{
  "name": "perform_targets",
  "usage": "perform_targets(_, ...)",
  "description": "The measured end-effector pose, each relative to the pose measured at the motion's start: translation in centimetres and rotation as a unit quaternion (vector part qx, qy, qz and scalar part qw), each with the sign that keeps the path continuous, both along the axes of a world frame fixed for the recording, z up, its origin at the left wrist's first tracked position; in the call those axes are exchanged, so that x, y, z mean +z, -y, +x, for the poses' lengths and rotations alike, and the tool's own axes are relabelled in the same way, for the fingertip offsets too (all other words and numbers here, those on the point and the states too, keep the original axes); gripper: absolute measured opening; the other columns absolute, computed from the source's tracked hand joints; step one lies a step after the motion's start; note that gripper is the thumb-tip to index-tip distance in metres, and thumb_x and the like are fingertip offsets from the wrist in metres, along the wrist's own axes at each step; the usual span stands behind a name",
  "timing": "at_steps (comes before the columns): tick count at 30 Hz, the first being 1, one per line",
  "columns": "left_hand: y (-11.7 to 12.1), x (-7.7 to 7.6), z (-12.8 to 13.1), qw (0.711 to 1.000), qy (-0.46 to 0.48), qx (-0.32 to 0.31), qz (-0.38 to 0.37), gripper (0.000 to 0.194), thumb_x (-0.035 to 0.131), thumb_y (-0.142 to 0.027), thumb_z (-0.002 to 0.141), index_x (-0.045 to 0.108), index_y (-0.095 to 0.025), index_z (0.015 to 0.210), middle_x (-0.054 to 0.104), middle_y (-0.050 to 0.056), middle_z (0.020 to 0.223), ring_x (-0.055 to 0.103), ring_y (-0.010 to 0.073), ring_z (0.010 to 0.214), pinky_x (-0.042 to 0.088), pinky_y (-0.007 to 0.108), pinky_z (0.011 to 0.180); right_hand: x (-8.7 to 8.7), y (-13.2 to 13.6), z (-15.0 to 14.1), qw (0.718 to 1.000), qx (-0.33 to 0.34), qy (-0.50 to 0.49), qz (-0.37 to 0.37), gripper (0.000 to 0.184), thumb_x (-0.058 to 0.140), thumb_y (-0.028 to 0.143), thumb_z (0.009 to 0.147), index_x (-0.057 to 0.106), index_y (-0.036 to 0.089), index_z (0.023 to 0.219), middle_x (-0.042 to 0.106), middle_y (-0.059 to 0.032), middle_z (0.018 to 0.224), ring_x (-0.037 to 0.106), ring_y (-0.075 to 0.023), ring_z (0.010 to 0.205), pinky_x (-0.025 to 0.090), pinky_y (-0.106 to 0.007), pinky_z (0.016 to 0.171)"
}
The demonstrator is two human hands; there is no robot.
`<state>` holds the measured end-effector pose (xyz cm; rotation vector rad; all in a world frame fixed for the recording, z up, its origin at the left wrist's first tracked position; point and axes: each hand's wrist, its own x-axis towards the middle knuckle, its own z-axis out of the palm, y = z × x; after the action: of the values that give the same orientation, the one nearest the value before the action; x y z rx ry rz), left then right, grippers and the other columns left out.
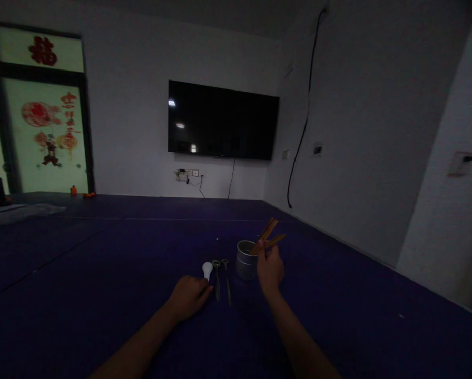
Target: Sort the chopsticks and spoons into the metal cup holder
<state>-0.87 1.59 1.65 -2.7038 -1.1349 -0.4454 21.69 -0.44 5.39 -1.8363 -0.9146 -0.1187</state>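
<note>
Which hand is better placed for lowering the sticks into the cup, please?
Probably the right hand: it holds the sticks at the cup, while the left hand is by the white spoon.

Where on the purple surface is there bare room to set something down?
Broad room: left of the left hand; right of the right hand, toward the right wall; and beyond the metal cup, toward the television. Crowded: between the hands, where the white spoon, two metal utensils and cup sit close, wooden sticks held at the cup's rim.
</note>
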Motion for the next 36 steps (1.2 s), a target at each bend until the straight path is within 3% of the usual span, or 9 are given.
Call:
perform_targets(10, 0.0, 0.3, 0.0, 1.0, 0.008, -0.001, -0.017, 0.038, 0.028, -0.036, 0.09, 0.059, -0.019, 0.077, 0.064, 0.005, 0.067, 0.06, 0.0163, 0.064, 0.039, 0.024, 0.059, 0.3, 0.8, -0.7, 0.974, -0.015, -0.065, 0.218, 0.067, 0.034, 0.063, 0.081, 0.042, 0.01, 0.122, 0.061, -0.0049, 0.071, 0.057, -0.0184, 0.06, 0.037, -0.024, 0.056)
perform_targets(16, 0.0, 0.2, 0.0, 1.0, 0.005, 0.001, -0.029, 0.037, 0.028, -0.036, 0.09, 0.059, -0.019, 0.079, 0.065, 0.006, 0.068, 0.061, 0.0172, 0.066, 0.04, 0.025, 0.061, -0.1, 1.6, -1.4, 0.955, 0.013, 0.023, 0.294, 0.059, 0.033, 0.058, 0.084, 0.047, 0.008, 0.113, 0.058, -0.0041, 0.065, 0.053, -0.0155, 0.053, 0.039, -0.024, 0.054)
perform_targets(18, 0.0, 0.3, -0.1, 0.999, -0.002, 0.005, -0.034, 0.038, 0.028, -0.038, 0.09, 0.06, -0.019, 0.08, 0.065, 0.006, 0.071, 0.061, 0.0178, 0.067, 0.04, 0.025, 0.061, -0.7, 1.8, -2.1, 0.955, 0.052, 0.102, 0.273, 0.051, 0.033, 0.055, 0.085, 0.054, 0.011, 0.099, 0.061, -0.0064, 0.067, 0.054, -0.0155, 0.054, 0.04, -0.025, 0.056)
perform_targets(20, -0.1, 0.3, -0.1, 0.999, -0.005, 0.01, -0.039, 0.039, 0.028, -0.039, 0.09, 0.06, -0.019, 0.082, 0.066, 0.007, 0.072, 0.062, 0.0185, 0.068, 0.041, 0.026, 0.063, -1.3, 1.8, -3.2, 0.943, 0.139, 0.208, 0.218, 0.044, 0.033, 0.05, 0.087, 0.059, 0.015, 0.085, 0.063, -0.0074, 0.068, 0.057, -0.0155, 0.058, 0.04, -0.025, 0.06)
perform_targets(22, -0.1, 0.3, -0.1, 0.999, -0.003, 0.011, -0.044, 0.039, 0.027, -0.04, 0.09, 0.06, -0.019, 0.084, 0.066, 0.008, 0.074, 0.062, 0.0187, 0.069, 0.041, 0.026, 0.063, -1.7, 1.7, -4.5, 0.913, 0.236, 0.301, 0.142, 0.04, 0.033, 0.043, 0.09, 0.062, 0.018, 0.08, 0.067, -0.0071, 0.075, 0.061, -0.0156, 0.068, 0.04, -0.025, 0.066)
perform_targets(25, -0.3, 0.1, -0.2, 0.999, -0.001, 0.01, -0.052, 0.036, 0.029, -0.039, 0.09, 0.059, -0.019, 0.085, 0.067, 0.007, 0.078, 0.062, 0.0182, 0.07, 0.041, 0.025, 0.061, -1.9, 1.5, -6.2, 0.875, 0.313, 0.368, 0.026, 0.038, 0.032, 0.036, 0.092, 0.063, 0.019, 0.081, 0.068, -0.0052, 0.078, 0.062, -0.0152, 0.074, 0.039, -0.024, 0.066)
perform_targets(29, -0.5, -0.3, -0.2, 0.999, -0.005, 0.02, -0.04, 0.029, 0.032, -0.034, 0.089, 0.056, -0.019, 0.088, 0.068, 0.007, 0.081, 0.063, 0.0189, 0.073, 0.042, 0.025, 0.062, -1.7, 1.4, -7.2, 0.855, 0.342, 0.38, -0.09, 0.03, 0.038, 0.034, 0.09, 0.064, 0.02, 0.083, 0.069, -0.0041, 0.084, 0.063, -0.0147, 0.077, 0.039, -0.021, 0.065)
perform_targets(36, -0.4, -0.4, -0.1, 0.999, 0.003, 0.021, -0.036, 0.028, 0.032, -0.033, 0.089, 0.057, -0.02, 0.087, 0.068, 0.006, 0.078, 0.064, 0.0189, 0.073, 0.042, 0.026, 0.063, -1.5, 1.4, -7.2, 0.859, 0.33, 0.355, -0.166, 0.026, 0.042, 0.034, 0.088, 0.066, 0.022, 0.085, 0.07, -0.0036, 0.087, 0.064, -0.0164, 0.082, 0.04, -0.021, 0.066)
